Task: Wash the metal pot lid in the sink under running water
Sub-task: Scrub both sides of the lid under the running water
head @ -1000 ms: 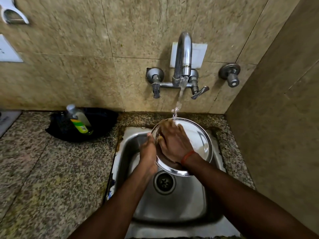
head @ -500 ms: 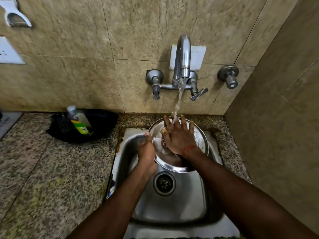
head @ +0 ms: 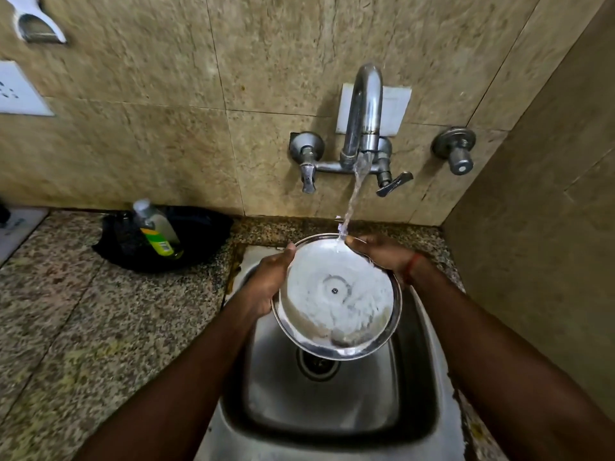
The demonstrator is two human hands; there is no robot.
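The round metal pot lid point(head: 336, 294) is held over the steel sink point(head: 332, 404), its inner side up and tilted toward me, water swirling across it. My left hand point(head: 269, 281) grips its left rim, thumb on the top edge. My right hand point(head: 382, 252) holds the far right rim, fingers curled over the edge. A stream of water point(head: 354, 197) from the wall tap point(head: 362, 111) lands on the lid's far edge between my hands.
A dish soap bottle point(head: 156, 227) lies in a black pan point(head: 199, 234) on the speckled granite counter point(head: 83, 311) to the left. The drain point(head: 316, 364) sits under the lid. A tiled side wall point(head: 549, 227) closes in on the right.
My right hand has left the lid's inner face, where it was rubbing, and now holds the far right rim. The lid is tilted toward me and sits slightly lower.
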